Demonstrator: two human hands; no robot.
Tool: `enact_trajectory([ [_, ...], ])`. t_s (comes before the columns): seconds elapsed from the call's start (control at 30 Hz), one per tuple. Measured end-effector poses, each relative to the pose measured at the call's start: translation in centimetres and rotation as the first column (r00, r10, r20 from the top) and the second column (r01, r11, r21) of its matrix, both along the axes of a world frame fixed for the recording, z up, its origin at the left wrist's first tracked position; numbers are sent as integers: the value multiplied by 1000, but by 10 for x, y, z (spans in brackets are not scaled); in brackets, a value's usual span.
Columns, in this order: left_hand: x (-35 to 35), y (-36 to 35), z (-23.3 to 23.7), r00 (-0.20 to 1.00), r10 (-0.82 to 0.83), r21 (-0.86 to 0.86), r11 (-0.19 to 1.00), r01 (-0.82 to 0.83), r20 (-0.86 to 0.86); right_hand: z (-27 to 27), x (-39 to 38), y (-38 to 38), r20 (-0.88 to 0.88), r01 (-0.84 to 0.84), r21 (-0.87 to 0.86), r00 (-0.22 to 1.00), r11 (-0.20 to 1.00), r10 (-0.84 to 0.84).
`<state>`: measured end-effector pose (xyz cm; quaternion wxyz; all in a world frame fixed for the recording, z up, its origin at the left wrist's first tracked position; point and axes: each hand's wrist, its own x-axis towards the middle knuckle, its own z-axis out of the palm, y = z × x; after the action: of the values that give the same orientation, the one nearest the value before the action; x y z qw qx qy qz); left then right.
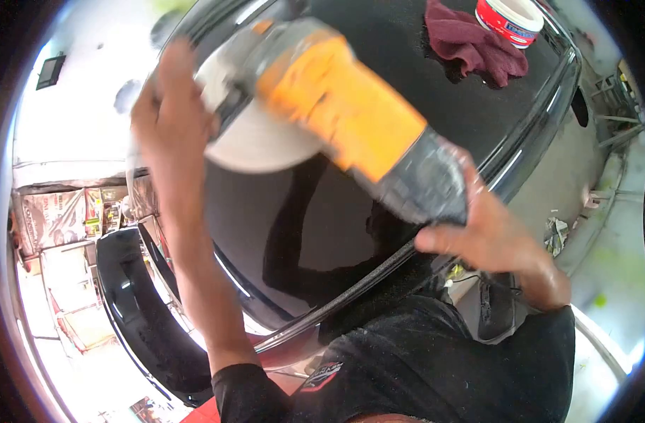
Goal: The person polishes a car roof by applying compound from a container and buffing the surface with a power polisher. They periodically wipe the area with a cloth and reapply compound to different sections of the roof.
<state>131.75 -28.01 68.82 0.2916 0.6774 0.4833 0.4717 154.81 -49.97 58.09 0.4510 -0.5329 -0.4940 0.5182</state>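
Note:
A yellow and dark grey polishing machine [343, 106] extends diagonally over a glossy black car panel [322, 225]. Its round whitish pad [266, 144] overlaps the panel in this view. My left hand [171, 106], somewhat blurred, is closed at the dark side handle [232, 106] by the pad end. At the other end, my right hand [488, 222] wraps around the dusty grey rear body, its thumb along the near side. Part of the pad is hidden behind the machine's head.
A crumpled maroon cloth [477, 42] lies on the panel beside a red and white tub [511, 21]. A loose black car part [143, 303] stands at the lower left. Metal stands [615, 113] are at the right, beyond the panel's edge.

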Motion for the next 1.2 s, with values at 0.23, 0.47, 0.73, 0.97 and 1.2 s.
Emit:
enact_trajectory([
  [0.23,68,111,-6,987,-157,320,938,134,47,31,34,68,33,192,-159,981,968,-189],
  [0.47,-54,105,2,989,128,-71,990,-122,77,58,-34,123,120,-68,-121,989,990,83],
  [0.73,-265,29,-19,839,523,19,847,-531,148,73,-170,169,321,-504,-90,802,859,504],
  [0.97,-406,-28,-40,691,622,-97,765,-636,370,57,-290,209,512,-750,-96,526,654,679],
  [1.2,-382,62,-26,735,576,-80,803,-590,357,61,-274,257,484,-634,-48,661,772,573],
])
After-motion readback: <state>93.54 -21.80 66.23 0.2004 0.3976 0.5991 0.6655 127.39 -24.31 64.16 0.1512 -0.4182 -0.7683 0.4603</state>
